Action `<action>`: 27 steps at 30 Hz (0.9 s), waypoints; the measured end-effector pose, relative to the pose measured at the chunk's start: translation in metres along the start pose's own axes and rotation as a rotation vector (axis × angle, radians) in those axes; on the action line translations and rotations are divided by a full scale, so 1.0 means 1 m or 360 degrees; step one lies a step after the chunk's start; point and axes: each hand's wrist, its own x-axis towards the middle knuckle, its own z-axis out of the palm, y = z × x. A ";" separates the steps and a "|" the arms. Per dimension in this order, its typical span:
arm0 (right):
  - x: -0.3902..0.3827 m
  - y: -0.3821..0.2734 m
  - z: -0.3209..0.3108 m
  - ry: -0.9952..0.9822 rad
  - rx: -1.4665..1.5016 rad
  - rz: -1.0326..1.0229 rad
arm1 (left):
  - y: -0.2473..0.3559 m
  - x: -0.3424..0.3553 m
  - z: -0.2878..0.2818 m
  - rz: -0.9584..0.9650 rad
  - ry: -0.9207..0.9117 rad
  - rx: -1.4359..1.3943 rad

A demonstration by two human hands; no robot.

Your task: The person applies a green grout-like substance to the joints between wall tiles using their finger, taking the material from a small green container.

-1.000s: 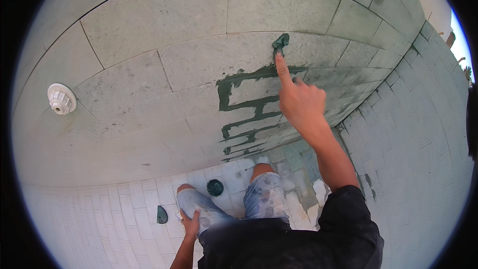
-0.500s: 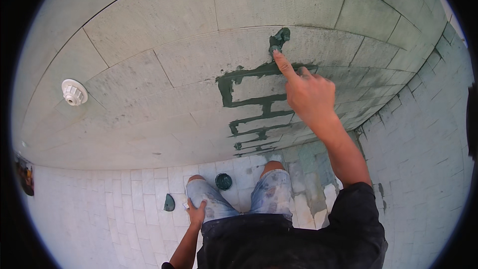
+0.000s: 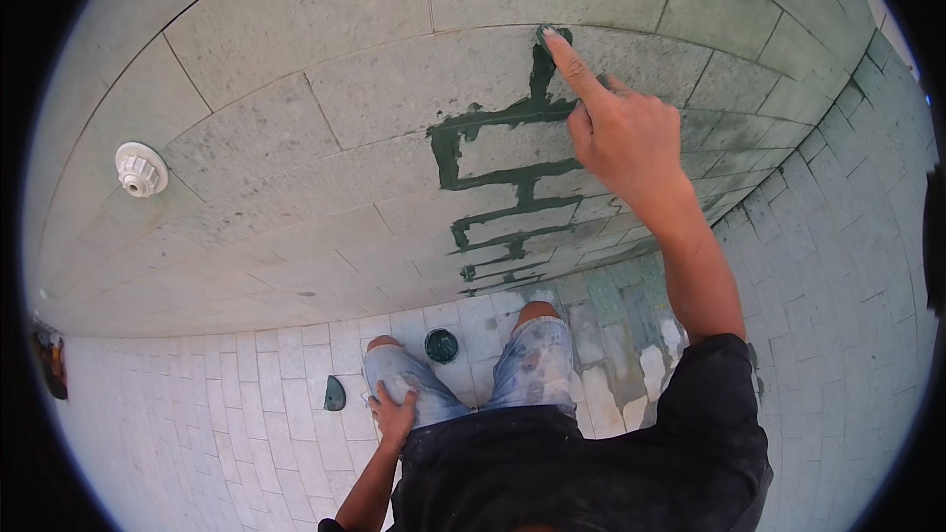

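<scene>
My right hand (image 3: 631, 143) reaches up to the tiled wall (image 3: 246, 158) with its index finger stretched out and the other fingers partly curled. The fingertip presses into dark green paste (image 3: 542, 69) at the top of a vertical joint between two pale tiles. Below it, more of the same paste follows the joints in a stepped pattern down the wall. My left hand (image 3: 394, 416) rests on my left thigh, its fingers spread and nothing seen in it. Between my knees, a small round tub (image 3: 441, 345) of dark green paste stands on the floor.
A dark green, half-round flat piece (image 3: 335, 393) lies on the floor tiles left of my left leg. A white round fitting (image 3: 141, 169) juts from the wall at the left. Another tiled wall or surface (image 3: 838, 256) meets this one at the right.
My right index finger has moved up the vertical joint, and the lump of paste there is now spread along it. My left hand's fingers are more spread on my thigh.
</scene>
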 end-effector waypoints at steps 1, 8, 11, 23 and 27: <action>-0.002 0.000 0.006 0.0004 -0.0036 -0.0010 | -0.001 0.000 0.002 0.0005 0.0027 -0.0016; -0.032 -0.008 0.026 -0.0252 -0.0298 0.0102 | -0.013 0.001 0.004 0.0047 0.0133 -0.0113; -0.046 -0.012 0.026 -0.0437 -0.0313 0.0138 | -0.011 -0.001 0.004 0.0029 0.0107 -0.0107; -0.008 0.006 -0.011 -0.0085 0.0137 0.0199 | 0.106 -0.017 -0.100 0.0995 -0.0162 -0.0860; -0.005 0.003 -0.005 -0.0283 -0.0074 0.0254 | 0.215 -0.059 -0.231 0.1878 0.0628 -0.0569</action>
